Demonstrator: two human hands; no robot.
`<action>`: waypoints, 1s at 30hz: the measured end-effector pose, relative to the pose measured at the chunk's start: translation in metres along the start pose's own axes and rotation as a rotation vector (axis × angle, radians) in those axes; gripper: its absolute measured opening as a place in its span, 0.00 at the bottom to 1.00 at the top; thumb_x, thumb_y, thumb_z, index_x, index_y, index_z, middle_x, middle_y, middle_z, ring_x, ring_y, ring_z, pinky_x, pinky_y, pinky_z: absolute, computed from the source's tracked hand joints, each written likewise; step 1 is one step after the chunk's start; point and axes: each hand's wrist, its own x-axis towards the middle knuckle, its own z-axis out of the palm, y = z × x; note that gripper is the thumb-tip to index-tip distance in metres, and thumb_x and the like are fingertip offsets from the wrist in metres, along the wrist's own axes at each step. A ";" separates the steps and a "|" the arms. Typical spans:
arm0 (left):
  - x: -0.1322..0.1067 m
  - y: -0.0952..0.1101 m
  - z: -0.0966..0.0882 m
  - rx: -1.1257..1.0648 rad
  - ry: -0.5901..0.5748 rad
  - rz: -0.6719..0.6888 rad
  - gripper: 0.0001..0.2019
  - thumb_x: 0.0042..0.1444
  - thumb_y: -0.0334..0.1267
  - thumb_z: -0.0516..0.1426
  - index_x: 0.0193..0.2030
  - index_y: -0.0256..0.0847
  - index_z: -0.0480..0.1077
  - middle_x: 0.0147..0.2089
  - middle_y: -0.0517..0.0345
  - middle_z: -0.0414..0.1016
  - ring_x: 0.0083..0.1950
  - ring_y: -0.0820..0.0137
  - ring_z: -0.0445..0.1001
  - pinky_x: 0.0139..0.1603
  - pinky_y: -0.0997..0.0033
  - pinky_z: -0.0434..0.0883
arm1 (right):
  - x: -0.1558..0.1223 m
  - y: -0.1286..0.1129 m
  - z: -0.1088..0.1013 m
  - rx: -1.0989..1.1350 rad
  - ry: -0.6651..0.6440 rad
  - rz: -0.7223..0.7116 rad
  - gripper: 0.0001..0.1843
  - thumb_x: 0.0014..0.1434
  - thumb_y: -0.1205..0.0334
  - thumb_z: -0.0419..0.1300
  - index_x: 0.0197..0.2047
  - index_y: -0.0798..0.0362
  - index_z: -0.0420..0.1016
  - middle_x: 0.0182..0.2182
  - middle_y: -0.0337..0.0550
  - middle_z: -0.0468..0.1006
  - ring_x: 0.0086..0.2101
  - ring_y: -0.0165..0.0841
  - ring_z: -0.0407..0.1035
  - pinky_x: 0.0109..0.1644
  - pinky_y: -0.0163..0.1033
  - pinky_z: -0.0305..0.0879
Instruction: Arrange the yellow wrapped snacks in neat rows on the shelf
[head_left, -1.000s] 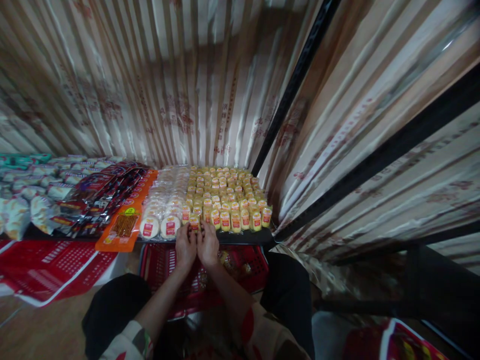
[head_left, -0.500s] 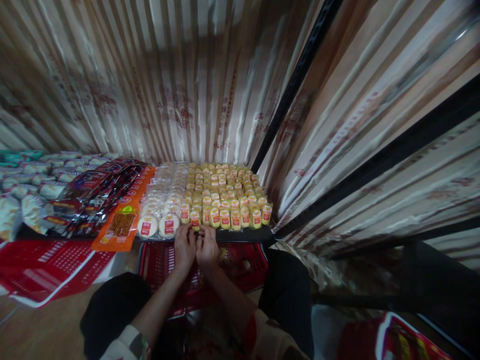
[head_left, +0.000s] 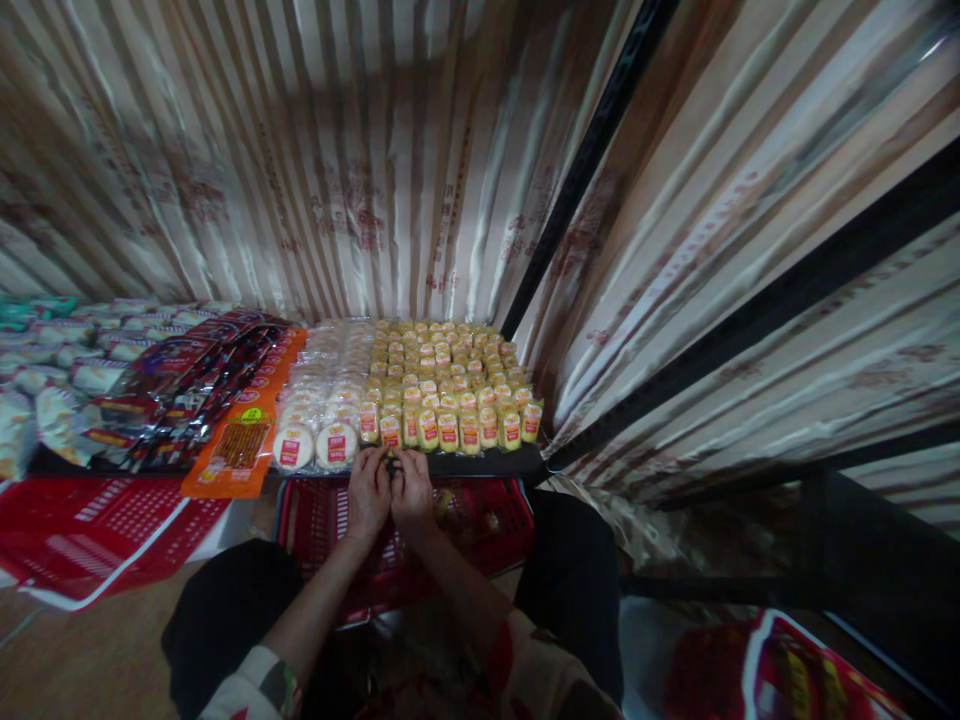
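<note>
My left hand (head_left: 368,492) and my right hand (head_left: 412,488) are side by side at the front edge of a low dark shelf (head_left: 487,464). Their fingertips meet at the front row of small yellow packets with red labels (head_left: 442,392), just under one packet (head_left: 390,432). The fingers of both hands are curled together in a pinch; what they hold is too small to make out. Round white packets (head_left: 313,446) lie just left of my left hand. A red basket (head_left: 495,520) with a few packets in it sits under my wrists.
Orange snack bags (head_left: 241,448) and dark red bags (head_left: 180,385) fill the shelf to the left, with white bags (head_left: 45,400) further left. Striped curtain-like sheeting (head_left: 360,180) hangs behind. Black frame bars (head_left: 592,160) cross on the right. A red sheet (head_left: 97,530) lies on the floor.
Both hands have slipped back a little from the front row of packets to the shelf edge. The camera view has tilted slightly.
</note>
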 end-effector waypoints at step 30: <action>-0.052 -0.039 0.022 0.245 -0.694 -0.338 0.13 0.55 0.27 0.46 0.40 0.37 0.71 0.44 0.48 0.73 0.47 0.66 0.72 0.51 0.66 0.66 | -0.044 0.083 -0.025 -0.333 -0.541 0.470 0.08 0.50 0.73 0.57 0.25 0.55 0.75 0.25 0.47 0.77 0.30 0.36 0.71 0.38 0.37 0.63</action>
